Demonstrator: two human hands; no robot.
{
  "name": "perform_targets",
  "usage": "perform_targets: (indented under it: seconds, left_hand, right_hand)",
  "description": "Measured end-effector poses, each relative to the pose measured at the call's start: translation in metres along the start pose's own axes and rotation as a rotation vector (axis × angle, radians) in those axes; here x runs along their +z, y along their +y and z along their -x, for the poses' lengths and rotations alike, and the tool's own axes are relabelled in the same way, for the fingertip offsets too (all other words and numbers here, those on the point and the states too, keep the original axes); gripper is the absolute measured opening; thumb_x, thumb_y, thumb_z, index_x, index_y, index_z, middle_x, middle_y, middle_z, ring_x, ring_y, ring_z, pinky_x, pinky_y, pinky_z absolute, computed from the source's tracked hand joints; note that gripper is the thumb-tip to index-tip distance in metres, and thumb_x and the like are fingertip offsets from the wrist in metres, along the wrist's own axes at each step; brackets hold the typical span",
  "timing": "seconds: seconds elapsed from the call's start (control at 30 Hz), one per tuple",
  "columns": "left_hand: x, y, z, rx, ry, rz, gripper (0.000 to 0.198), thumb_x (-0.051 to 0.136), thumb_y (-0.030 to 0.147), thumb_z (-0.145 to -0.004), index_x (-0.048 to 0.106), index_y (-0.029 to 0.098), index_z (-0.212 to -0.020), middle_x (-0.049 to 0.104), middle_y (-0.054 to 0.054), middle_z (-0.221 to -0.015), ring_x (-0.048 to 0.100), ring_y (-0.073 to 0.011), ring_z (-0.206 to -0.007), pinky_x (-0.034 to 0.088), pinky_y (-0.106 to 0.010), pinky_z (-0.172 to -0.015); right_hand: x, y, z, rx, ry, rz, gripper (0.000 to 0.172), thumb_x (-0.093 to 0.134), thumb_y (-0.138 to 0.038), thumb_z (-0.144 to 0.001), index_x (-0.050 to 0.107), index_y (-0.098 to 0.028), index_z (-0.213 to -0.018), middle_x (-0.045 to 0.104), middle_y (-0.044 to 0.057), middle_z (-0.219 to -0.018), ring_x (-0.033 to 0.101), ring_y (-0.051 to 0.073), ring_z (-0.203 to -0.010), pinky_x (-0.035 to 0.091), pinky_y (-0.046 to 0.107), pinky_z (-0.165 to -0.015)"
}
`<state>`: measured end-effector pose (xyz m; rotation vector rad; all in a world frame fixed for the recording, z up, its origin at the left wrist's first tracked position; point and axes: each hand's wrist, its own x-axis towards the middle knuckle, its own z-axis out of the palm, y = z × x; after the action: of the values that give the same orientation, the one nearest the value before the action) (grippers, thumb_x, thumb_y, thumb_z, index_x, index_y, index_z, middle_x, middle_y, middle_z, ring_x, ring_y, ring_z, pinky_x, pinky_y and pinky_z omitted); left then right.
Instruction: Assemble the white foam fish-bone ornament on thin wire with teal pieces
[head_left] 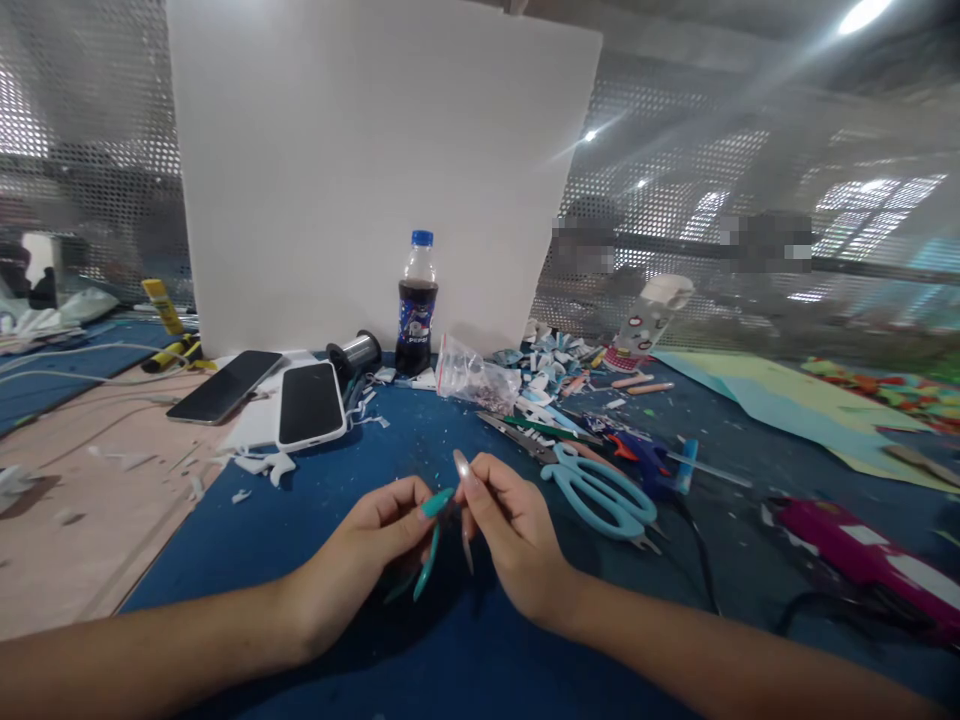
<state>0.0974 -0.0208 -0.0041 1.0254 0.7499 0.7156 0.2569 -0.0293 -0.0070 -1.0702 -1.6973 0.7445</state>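
Observation:
My left hand (364, 535), with long teal nails, is closed in a pinch, thumb against the fingers. Facing it, my right hand (521, 545) has long pale, shiny nails and is pinched as well. The fingertips of both nearly meet above the blue table surface (420, 430). Whatever sits between them is too small or too hidden to name. Light blue scissors (600, 495) lie just right of my right hand, blades pointing away to the left. Beyond my hands is a clear zip bag (480, 378) with small brownish bits inside.
A cola bottle (417, 315) stands before a white board (367, 170). Two phones (311, 403) and a wire spool (356, 353) lie at left. Paper scraps (562, 355), a glue gun (645, 460), a magenta tool (862, 555) and a tilted cup (649, 320) are at right.

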Motion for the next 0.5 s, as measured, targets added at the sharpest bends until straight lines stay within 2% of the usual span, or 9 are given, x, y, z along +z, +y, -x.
perform_targets:
  seconds: [0.23, 0.37, 0.5]
  left_hand:
    - [-0.0061, -0.0022, -0.0045, 0.007, 0.059, 0.074, 0.034, 0.063, 0.041, -0.075, 0.041, 0.016, -0.067, 0.039, 0.006, -0.055, 0.030, -0.0041, -0.048, 0.021, -0.017, -0.047]
    - [-0.0088, -0.0030, -0.0055, 0.047, 0.000, 0.082, 0.034, 0.062, 0.040, -0.076, 0.041, 0.016, -0.066, 0.044, 0.005, -0.054, 0.034, -0.0046, -0.047, 0.024, -0.017, -0.046]
    - [-0.0084, -0.0012, -0.0051, 0.064, -0.050, 0.064, 0.036, 0.064, 0.044, -0.074, 0.042, 0.016, -0.067, 0.045, 0.006, -0.052, 0.033, -0.0041, -0.044, 0.023, -0.017, -0.044]
  right_hand:
    - [0.0015, -0.0012, 0.0006, -0.001, 0.011, -0.029, 0.032, 0.039, -0.038, -0.093, 0.049, -0.019, -0.070, 0.045, -0.004, -0.052, 0.047, 0.009, -0.044, 0.039, 0.023, -0.049]
    - [0.0034, 0.0020, 0.0046, -0.025, 0.025, -0.035, 0.027, 0.038, -0.033, -0.094, 0.048, -0.019, -0.073, 0.045, -0.005, -0.052, 0.046, 0.008, -0.043, 0.038, 0.022, -0.047]
    - [0.0032, 0.0050, 0.0079, -0.135, 0.056, 0.033, 0.022, 0.037, -0.024, -0.095, 0.047, -0.020, -0.076, 0.044, -0.006, -0.051, 0.044, 0.007, -0.044, 0.038, 0.022, -0.050]
